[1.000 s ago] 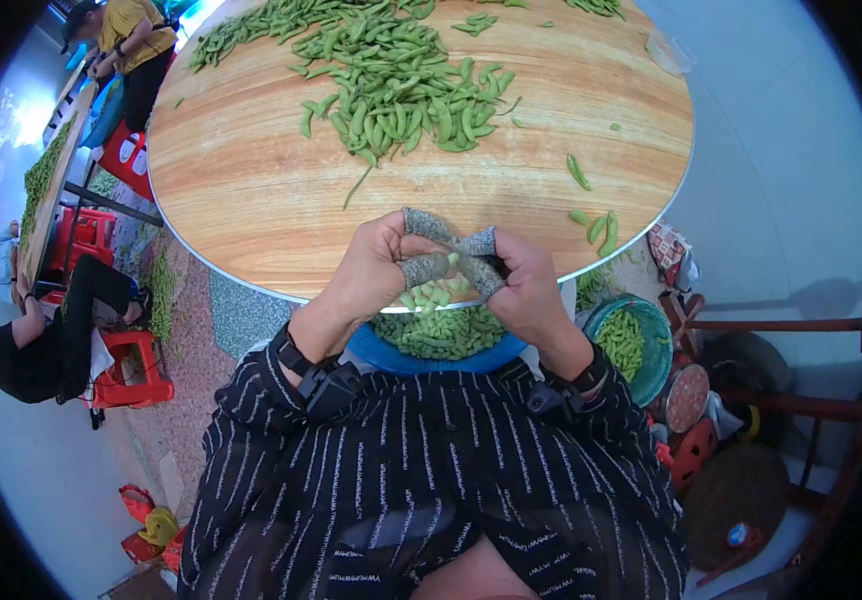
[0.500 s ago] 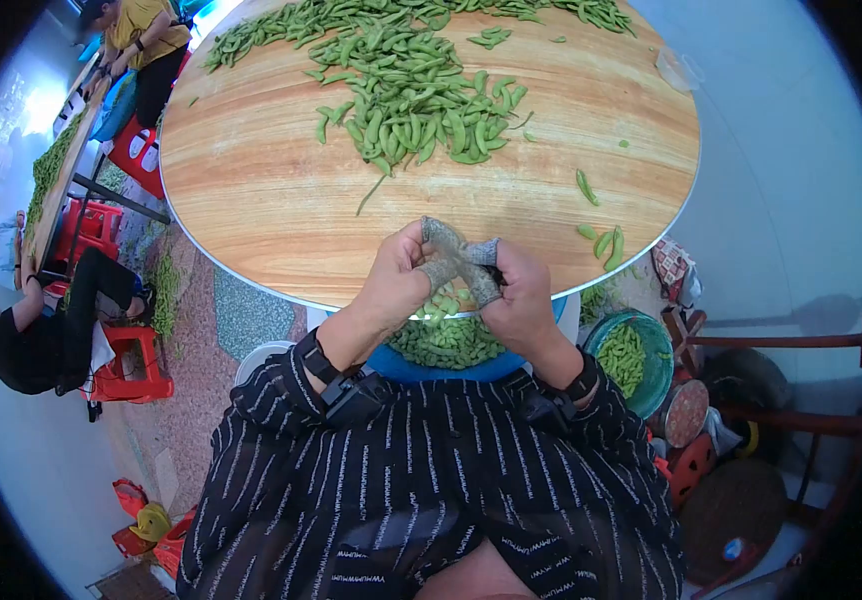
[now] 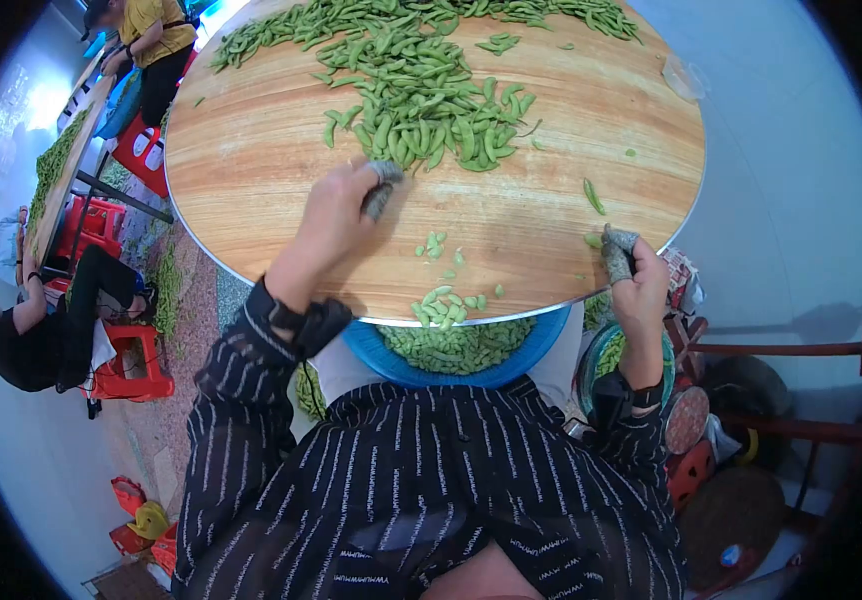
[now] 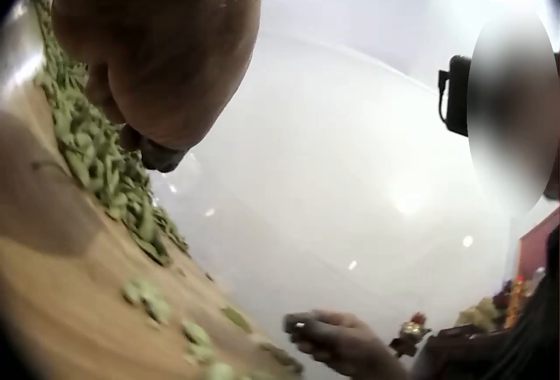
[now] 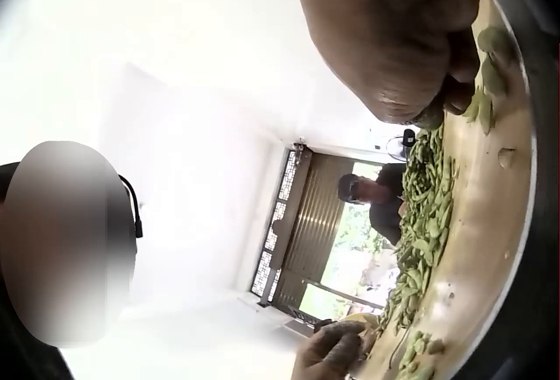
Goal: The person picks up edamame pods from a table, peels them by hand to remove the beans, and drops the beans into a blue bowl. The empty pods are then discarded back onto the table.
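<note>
Both hands wear grey knit sleeves on thumb and forefinger. My left hand is over the table, its fingers partly bent just short of the big heap of green soybean pods; nothing shows in it. At the table's right edge my right hand reaches to a few loose pods, thumb and forefinger bent close by them; I cannot tell whether they pinch one. Between the hands, shelled soybeans lie by the near edge, with a few more beans farther in.
Below the table edge sits a blue basin with green beans. A green basket stands at the right, beside wooden furniture. A single pod and a clear plastic cup are on the table's right. People sit at another table on the left.
The hands were together over the near edge and have parted. My left hand has gone forward to the heap, my right hand out to the loose pods. The shelled soybeans are now uncovered.
</note>
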`<state>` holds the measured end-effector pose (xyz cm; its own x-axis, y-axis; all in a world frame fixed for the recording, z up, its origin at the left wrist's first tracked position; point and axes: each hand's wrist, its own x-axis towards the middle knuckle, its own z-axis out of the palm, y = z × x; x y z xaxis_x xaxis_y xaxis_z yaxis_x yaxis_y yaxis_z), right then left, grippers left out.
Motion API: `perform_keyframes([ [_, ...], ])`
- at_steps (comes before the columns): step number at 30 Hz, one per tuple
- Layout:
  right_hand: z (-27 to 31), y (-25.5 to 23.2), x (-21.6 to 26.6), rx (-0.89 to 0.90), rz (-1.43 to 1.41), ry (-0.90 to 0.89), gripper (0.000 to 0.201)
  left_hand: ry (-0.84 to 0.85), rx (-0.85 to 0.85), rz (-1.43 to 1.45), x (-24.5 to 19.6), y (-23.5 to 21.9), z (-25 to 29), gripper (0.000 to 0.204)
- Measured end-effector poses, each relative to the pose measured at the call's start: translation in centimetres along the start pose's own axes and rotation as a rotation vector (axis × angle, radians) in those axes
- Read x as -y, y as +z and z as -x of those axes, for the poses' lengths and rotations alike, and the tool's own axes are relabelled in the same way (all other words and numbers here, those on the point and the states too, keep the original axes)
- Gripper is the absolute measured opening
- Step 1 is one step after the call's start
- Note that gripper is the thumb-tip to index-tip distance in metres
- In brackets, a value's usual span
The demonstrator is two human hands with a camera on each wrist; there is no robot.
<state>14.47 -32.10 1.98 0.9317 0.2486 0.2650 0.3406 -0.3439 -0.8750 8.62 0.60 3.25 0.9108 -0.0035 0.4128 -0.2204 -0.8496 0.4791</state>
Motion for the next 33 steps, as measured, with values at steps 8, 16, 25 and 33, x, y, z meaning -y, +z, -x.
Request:
perform_keyframes([
  [8,1.2,4.7,2.4,0.174,-0.169,0.024,0.020,0.107,0.184,-0.297,3.2,1.2,-3.0,0.012],
  [16,0.5,7.7,5.2,0.329,-0.591,0.280,0.019,-0.586,0.266,1.046,-2.0,0.2,0.1,0.010],
  [25,0.4,8.9,6.0,0.571,-0.899,0.305,0.014,-0.518,0.166,1.402,-6.0,1.6,2.5,0.015],
  [33,0.8,8.4,6.8,0.535,-0.780,0.315,0.011,-0.486,0.205,1.266,-6.2,1.6,3.1,0.014],
])
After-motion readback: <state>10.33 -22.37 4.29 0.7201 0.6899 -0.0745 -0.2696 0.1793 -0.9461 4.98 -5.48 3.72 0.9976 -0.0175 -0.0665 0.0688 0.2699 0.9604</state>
